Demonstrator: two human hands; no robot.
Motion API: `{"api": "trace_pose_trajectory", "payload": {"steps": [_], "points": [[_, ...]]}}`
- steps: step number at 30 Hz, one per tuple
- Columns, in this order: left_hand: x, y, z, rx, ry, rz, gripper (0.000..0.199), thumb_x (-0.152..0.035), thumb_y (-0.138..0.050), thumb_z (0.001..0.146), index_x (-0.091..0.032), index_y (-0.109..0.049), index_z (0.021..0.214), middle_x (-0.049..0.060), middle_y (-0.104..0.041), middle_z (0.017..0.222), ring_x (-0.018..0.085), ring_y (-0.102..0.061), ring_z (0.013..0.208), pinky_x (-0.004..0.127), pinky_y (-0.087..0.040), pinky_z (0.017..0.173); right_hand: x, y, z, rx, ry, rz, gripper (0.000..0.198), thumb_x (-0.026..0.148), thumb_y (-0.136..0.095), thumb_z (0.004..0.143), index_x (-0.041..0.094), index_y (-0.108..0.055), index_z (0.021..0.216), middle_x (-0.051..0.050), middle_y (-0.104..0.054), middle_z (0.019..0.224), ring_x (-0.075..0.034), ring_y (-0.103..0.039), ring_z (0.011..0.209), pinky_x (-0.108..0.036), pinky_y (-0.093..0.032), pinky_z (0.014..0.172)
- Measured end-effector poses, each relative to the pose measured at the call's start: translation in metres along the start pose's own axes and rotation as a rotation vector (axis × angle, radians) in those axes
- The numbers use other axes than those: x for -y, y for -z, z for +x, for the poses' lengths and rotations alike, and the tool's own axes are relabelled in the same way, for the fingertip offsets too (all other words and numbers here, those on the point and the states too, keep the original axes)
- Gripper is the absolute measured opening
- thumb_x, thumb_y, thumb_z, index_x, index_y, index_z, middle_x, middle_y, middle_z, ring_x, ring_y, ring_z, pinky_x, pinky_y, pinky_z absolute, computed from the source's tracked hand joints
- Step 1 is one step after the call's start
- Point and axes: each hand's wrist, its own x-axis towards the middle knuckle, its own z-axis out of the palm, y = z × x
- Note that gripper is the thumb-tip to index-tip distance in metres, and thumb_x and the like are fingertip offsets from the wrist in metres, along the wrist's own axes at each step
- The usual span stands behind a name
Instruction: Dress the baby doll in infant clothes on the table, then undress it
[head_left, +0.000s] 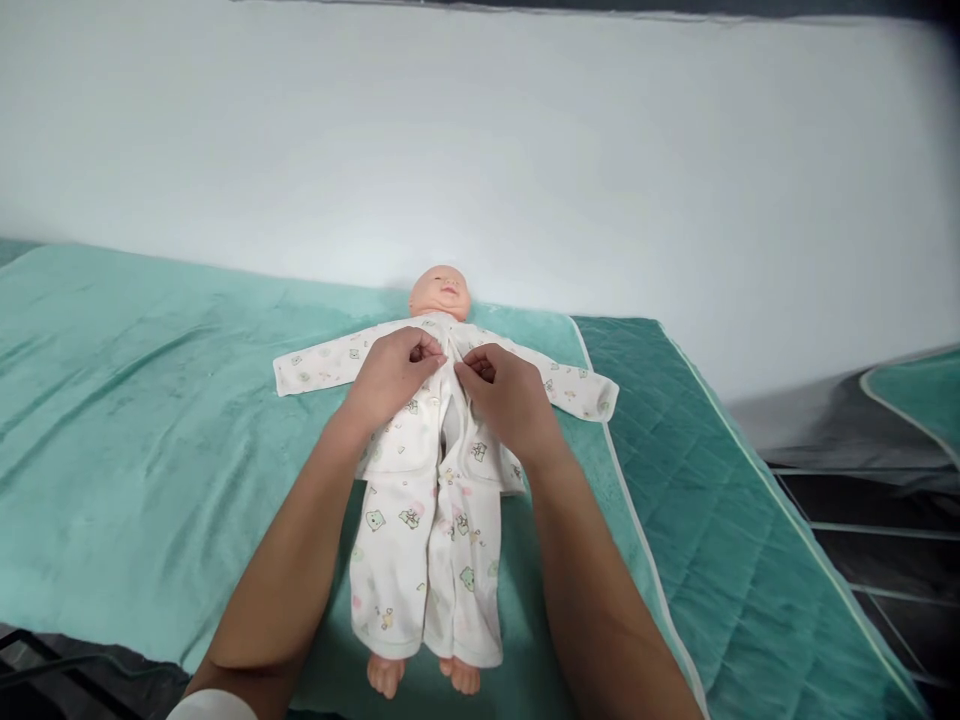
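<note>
A baby doll [439, 292] lies on its back with its head toward the wall and its feet toward me. It wears a white printed jacket [401, 445] with both sleeves spread out, and matching trousers [390, 560]. My left hand [397, 370] pinches the jacket's left front edge at the chest. On the other side of the opening, my right hand [506, 390] pinches the opposite edge. Below my fingers the jacket front gapes down to the waist. Any fastener between the fingertips is too small to make out.
A light green blanket [112, 430] covers the bed under the doll. To the right is a darker quilted pad [735, 520]. A white wall [480, 150] rises behind the head. Metal bed-frame bars [885, 530] show at the right, beside another green-covered surface [922, 400].
</note>
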Motion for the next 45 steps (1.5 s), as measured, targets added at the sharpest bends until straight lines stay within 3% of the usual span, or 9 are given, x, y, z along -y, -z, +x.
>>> {"api": "trace_pose_trajectory", "payload": {"steps": [4, 11, 20, 29, 34, 39, 42, 45], "points": [[-0.003, -0.003, 0.001, -0.002, -0.006, 0.009, 0.011, -0.025, -0.059, 0.088, -0.02, -0.064, 0.08, 0.001, -0.069, 0.082, 0.017, -0.06, 0.077, 0.031, -0.043, 0.072, -0.003, -0.002, 0.003, -0.046, 0.013, 0.088, 0.012, 0.031, -0.059, 0.085, 0.022, -0.064, 0.078, -0.001, -0.065, 0.074, -0.018, -0.055, 0.069, -0.033, -0.041, 0.067], [-0.009, -0.012, -0.001, -0.067, 0.018, -0.114, 0.011, -0.027, -0.06, 0.087, -0.019, -0.062, 0.08, 0.0, -0.069, 0.081, 0.015, -0.061, 0.077, 0.029, -0.044, 0.074, -0.011, 0.0, 0.004, 0.02, -0.175, 0.574, 0.022, 0.042, -0.071, 0.08, 0.021, -0.069, 0.086, 0.004, -0.053, 0.066, -0.01, -0.041, 0.056, -0.025, -0.032, 0.052], [-0.007, -0.013, 0.001, -0.038, 0.034, -0.082, 0.01, -0.026, -0.06, 0.087, -0.019, -0.063, 0.082, 0.0, -0.069, 0.082, 0.015, -0.062, 0.078, 0.029, -0.045, 0.075, -0.013, -0.003, 0.003, 0.032, -0.221, 0.616, 0.027, 0.043, -0.076, 0.077, 0.021, -0.076, 0.093, 0.002, -0.062, 0.074, -0.011, -0.049, 0.063, -0.025, -0.037, 0.057], [-0.006, -0.009, 0.0, 0.022, 0.074, -0.203, 0.009, -0.026, -0.058, 0.087, -0.019, -0.063, 0.086, 0.002, -0.071, 0.087, 0.015, -0.065, 0.081, 0.028, -0.048, 0.075, 0.005, -0.009, -0.002, 0.023, -0.125, 0.374, 0.023, 0.033, -0.072, 0.078, 0.021, -0.067, 0.097, 0.0, -0.07, 0.082, -0.015, -0.062, 0.072, -0.03, -0.047, 0.069], [-0.007, -0.011, 0.0, -0.007, 0.077, -0.117, 0.011, -0.028, -0.062, 0.087, -0.02, -0.062, 0.093, 0.002, -0.071, 0.089, 0.016, -0.066, 0.082, 0.028, -0.047, 0.072, 0.008, -0.011, -0.004, 0.022, -0.051, 0.198, 0.017, 0.027, -0.062, 0.083, 0.023, -0.062, 0.099, 0.001, -0.069, 0.079, -0.017, -0.064, 0.073, -0.031, -0.047, 0.071], [-0.009, -0.01, -0.001, -0.006, 0.07, -0.012, 0.007, -0.021, -0.059, 0.085, -0.021, -0.062, 0.092, -0.001, -0.067, 0.08, 0.014, -0.062, 0.074, 0.027, -0.046, 0.068, 0.015, 0.002, -0.015, 0.105, -0.033, -0.026, 0.033, 0.029, -0.062, 0.085, 0.023, -0.054, 0.116, -0.001, -0.067, 0.09, -0.019, -0.062, 0.078, -0.032, -0.044, 0.069], [-0.012, -0.003, -0.005, 0.02, 0.061, 0.019, 0.006, -0.022, -0.06, 0.084, -0.021, -0.063, 0.089, 0.0, -0.067, 0.083, 0.015, -0.061, 0.077, 0.027, -0.045, 0.069, 0.024, 0.014, -0.027, 0.144, -0.035, -0.215, 0.02, 0.029, -0.064, 0.085, 0.023, -0.054, 0.101, -0.003, -0.064, 0.096, -0.018, -0.058, 0.077, -0.031, -0.04, 0.066], [-0.015, 0.009, -0.012, 0.129, 0.047, 0.015, 0.009, -0.028, -0.06, 0.085, -0.02, -0.064, 0.083, 0.0, -0.066, 0.082, 0.014, -0.058, 0.073, 0.027, -0.042, 0.065, 0.03, 0.022, -0.035, 0.201, -0.038, -0.356, 0.019, 0.028, -0.058, 0.089, 0.023, -0.045, 0.077, -0.001, -0.06, 0.082, -0.017, -0.05, 0.069, -0.03, -0.033, 0.062]]}}
